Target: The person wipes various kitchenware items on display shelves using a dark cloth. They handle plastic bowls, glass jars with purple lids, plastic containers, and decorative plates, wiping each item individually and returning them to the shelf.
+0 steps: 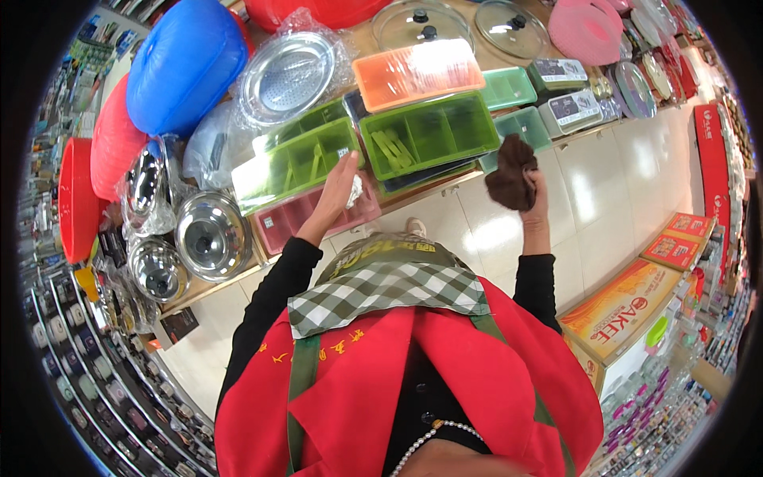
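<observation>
My left hand (340, 185) is over the right end of a green compartment box (298, 170) with a clear lid, and a crumpled white wad (355, 192) shows beside the palm. Whether that hand grips the wad is unclear. A brown cloth (512, 173) is bunched in my right hand (536, 194), held over the floor at the shelf's front edge. Between the hands lies another green compartment box (429, 134) with light green spoons inside. An orange box (420, 77) sits behind it, and a pink compartment box (286, 223) is below my left hand.
Steel pot lids (213, 237) and wrapped metalware stand at the left, near a blue basin (185, 65). Glass lids (511, 27) lie at the back. Teal boxes (521, 128) and grey boxes (570, 111) line the shelf's right part. Cartons (620, 310) stand at the lower right.
</observation>
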The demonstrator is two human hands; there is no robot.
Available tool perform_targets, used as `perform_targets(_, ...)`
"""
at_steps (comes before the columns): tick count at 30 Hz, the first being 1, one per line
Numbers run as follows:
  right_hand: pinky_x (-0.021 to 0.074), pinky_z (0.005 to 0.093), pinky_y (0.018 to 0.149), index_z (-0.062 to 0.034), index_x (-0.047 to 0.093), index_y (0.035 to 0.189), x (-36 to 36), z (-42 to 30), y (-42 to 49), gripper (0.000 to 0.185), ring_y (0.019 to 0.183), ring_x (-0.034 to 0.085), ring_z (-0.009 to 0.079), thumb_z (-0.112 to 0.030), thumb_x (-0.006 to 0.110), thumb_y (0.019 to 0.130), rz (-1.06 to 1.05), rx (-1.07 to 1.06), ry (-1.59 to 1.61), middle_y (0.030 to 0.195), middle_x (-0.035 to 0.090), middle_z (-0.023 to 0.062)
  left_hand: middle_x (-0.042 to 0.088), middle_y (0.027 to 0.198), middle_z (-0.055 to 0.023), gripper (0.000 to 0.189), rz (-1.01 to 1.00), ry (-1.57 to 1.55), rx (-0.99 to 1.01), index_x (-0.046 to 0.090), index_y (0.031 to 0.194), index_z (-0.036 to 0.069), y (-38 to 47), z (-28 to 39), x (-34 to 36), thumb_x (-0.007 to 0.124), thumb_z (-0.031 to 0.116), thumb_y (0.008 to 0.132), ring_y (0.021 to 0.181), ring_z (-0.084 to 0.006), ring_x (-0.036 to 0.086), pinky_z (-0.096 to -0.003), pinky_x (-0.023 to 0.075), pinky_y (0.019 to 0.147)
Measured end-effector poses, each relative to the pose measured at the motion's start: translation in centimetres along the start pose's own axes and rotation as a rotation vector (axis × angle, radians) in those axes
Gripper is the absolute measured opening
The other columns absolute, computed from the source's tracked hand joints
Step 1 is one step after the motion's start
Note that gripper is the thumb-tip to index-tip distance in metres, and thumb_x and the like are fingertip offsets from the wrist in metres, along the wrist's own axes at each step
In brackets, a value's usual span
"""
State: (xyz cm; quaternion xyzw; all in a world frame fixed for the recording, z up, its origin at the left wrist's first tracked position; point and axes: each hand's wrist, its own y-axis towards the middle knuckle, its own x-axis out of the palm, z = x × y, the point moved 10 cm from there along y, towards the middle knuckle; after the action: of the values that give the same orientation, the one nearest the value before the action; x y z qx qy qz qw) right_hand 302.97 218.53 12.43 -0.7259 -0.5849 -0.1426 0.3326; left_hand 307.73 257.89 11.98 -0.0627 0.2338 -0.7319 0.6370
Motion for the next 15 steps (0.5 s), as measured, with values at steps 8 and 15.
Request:
perform_targets(8,0.0479,0.0319,0.092,-0.0047,0.056,0.118,-1.9,1.1,5.5,0.035,0.104,0.060,0.0203,-0.020,0.054,0.086,-0.004,0.091,-0.073,0.115,0.062,0.0083,0.059,0.105,-0.0306,0.056,-0.039,0.200,0.122,0.044,0.123,-0.006,-0.2,2.6,3.0,0.046,0.041,0.093,0.099,-0.0452,0.056,-0.0427,0.0424,0.086)
perform_targets(15,0.0480,0.0342,0.092,-0.0021,0.058,0.115,-4.5,3.2,3.6,0.035,0.102,0.061,0.0233,-0.024,0.050,0.088,0.037,0.183,0.037,0.113,0.064,0.0111,0.057,0.076,-0.0183,0.045,-0.045,0.235,0.176,0.044,0.118,-0.002,-1.2,-0.5,3.9,0.050,0.035,0.093,0.072,-0.0305,0.054,-0.0404,0.0367,0.072)
